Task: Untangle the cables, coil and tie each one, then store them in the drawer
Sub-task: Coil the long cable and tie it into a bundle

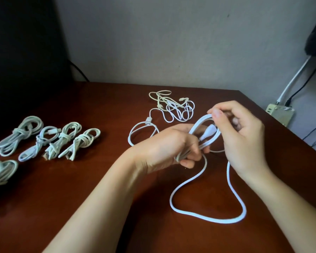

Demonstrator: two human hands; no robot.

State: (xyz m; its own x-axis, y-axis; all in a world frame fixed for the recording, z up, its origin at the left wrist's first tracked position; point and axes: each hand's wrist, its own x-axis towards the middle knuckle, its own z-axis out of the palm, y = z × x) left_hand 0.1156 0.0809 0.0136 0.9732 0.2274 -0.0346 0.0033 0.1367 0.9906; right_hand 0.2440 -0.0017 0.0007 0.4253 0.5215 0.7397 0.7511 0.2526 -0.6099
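- Your left hand [168, 145] is closed round a bundle of folded strands of a long white round cable [206, 162], with the fingers curled under it above the table.
- Your right hand [243, 132] pinches the top of that cable's raised loop between the thumb and fingers, just beside the left hand.
- A white plug end [209, 133] sits inside the loop, between your two hands.
- The rest of the same cable hangs down and lies on the dark reddish-brown wooden table [117, 179] as one wide open loop in front of you.
- A tangled heap of thin white and cream cables [171, 106] lies farther back on the table, beyond your hands. One strand trails out of it into a loose ring behind your left hand.
- Five pale knotted cable coils [64, 137] lie well apart to your left: four in a row and one at the frame's left edge, partly cut off.
- A beige power strip [279, 114] sits beyond the table's right edge, by the wall.
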